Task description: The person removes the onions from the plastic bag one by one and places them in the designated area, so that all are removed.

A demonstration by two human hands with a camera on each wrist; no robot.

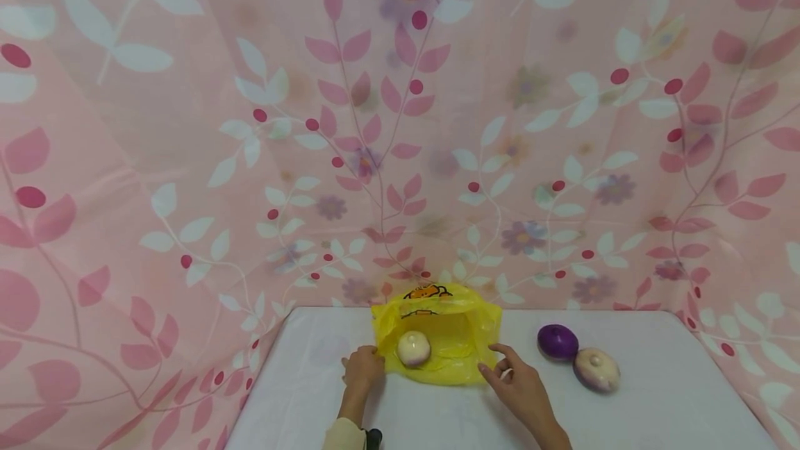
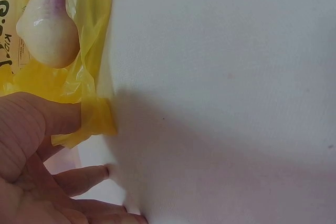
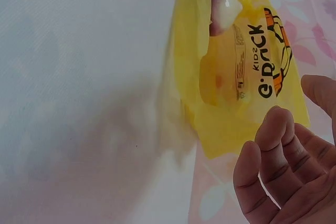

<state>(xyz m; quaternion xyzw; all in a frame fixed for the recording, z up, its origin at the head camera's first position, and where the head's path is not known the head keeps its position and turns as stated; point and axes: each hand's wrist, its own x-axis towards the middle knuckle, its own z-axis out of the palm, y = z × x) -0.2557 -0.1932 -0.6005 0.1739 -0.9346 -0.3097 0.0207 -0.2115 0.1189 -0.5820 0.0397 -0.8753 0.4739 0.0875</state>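
Note:
A yellow plastic bag (image 1: 450, 369) printed with an orange cartoon lies on the white table with its mouth spread toward me. Inside its left part sits a white-and-purple turnip (image 1: 414, 349), which also shows in the left wrist view as a turnip (image 2: 55, 30) with a pointed tip. My left hand (image 1: 364, 367) pinches the bag's left edge between thumb and finger; its other fingers are spread near the table. By the bag's right edge is my right hand (image 1: 517, 384), fingers loosely bent and holding nothing. In the right wrist view its fingers (image 3: 276, 129) appear apart from the bag.
To the right on the table (image 1: 675, 367) lie a shiny dark purple round vegetable (image 1: 557, 342) and another white-and-purple turnip (image 1: 596, 370), side by side. A pink floral cloth (image 1: 437, 158) hangs behind the table and along its sides.

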